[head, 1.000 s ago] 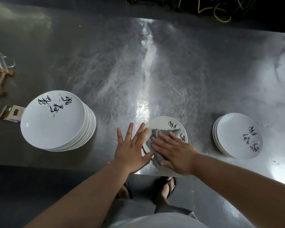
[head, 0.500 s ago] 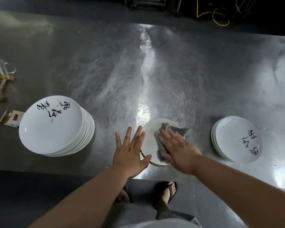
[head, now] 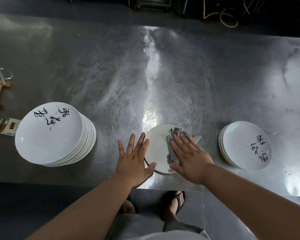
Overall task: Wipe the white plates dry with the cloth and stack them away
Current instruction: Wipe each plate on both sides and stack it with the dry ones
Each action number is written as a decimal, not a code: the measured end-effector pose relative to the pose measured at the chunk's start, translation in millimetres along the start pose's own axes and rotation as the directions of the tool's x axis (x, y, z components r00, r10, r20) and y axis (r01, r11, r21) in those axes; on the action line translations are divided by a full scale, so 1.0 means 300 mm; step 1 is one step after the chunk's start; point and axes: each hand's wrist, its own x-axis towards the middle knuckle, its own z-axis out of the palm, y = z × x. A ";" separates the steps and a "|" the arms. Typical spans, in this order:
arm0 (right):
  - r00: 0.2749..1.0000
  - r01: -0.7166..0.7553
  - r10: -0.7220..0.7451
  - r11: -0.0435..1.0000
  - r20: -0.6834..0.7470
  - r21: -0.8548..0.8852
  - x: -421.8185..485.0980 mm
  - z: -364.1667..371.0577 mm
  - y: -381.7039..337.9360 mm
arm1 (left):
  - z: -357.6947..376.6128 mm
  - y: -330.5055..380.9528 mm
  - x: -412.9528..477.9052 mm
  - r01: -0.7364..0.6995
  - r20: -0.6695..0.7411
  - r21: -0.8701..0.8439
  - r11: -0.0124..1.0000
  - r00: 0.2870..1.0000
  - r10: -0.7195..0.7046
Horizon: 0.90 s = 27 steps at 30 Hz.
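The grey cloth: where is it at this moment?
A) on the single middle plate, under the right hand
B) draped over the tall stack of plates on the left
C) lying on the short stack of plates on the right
A: the grey cloth lies on the middle plate, with the right hand spread flat on top of it.

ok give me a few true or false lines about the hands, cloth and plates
1. The right hand presses the grey cloth flat on the middle plate. True.
2. The left hand grips the cloth. False: it lies open, fingers straight, at that plate's left edge.
3. The left stack is taller than the right stack. True.
4. The middle plate sits on the right stack. False: it lies alone on the steel table between the stacks.
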 end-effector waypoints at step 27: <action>0.999 -0.042 0.043 0.995 0.004 -0.085 -0.008 -0.026 0.056 | -0.011 0.001 -0.002 0.000 0.016 0.017 1.000 1.000 0.000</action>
